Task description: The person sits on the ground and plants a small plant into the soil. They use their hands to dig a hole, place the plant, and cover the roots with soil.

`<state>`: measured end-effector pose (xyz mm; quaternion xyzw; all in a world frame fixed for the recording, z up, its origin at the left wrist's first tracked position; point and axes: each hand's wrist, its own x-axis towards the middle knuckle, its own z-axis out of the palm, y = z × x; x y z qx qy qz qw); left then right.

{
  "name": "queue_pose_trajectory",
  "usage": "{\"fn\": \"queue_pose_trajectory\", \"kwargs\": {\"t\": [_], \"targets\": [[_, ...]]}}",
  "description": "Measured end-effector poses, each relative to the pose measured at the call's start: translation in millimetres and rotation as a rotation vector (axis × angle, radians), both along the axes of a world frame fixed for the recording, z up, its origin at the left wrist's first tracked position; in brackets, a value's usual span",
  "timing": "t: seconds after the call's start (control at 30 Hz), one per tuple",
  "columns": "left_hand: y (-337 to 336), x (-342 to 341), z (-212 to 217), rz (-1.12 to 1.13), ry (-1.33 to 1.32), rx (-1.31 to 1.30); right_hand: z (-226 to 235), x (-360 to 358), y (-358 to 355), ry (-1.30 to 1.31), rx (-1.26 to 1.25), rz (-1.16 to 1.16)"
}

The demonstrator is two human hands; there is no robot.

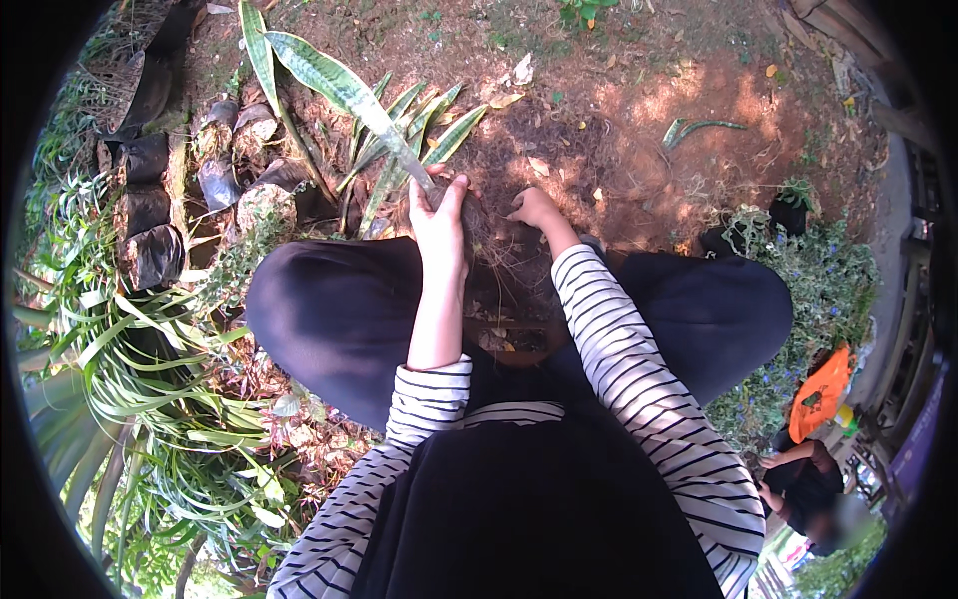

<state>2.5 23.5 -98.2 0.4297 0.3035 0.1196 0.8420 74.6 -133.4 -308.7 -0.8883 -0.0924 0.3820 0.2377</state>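
Observation:
My left hand (439,222) is closed around the base of a snake plant (344,90), whose long yellow-edged leaf slants up and to the left. Thin brown roots (489,240) hang from the plant beside the hand, over the ground between my knees. To the right of the roots is my right hand (539,208), its fingers curled together low over the soil. Whatever it may pinch is too small to make out. More snake plant leaves (429,115) lie on the soil just beyond my left hand.
Several black planting bags (155,255) with soil stand at the left, beside long-leaved green plants (140,359). A loose leaf piece (699,127) lies on the reddish soil (639,190) ahead. Low right are flowering plants (818,299), an orange bag (818,392) and another person (803,489).

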Motion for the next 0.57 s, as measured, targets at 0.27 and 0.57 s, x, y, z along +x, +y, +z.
{"fn": "queue_pose_trajectory", "kwargs": {"t": [0.27,0.57], "targets": [[4.7,-5.4,0.7,0.029,-0.024,-0.010,6.9,-4.1,-39.8,0.197,0.261,-0.575],[7.2,-6.7,-0.1,0.033,0.006,0.038,63.7,10.4,-53.9,0.133,0.241,-0.432]]}}
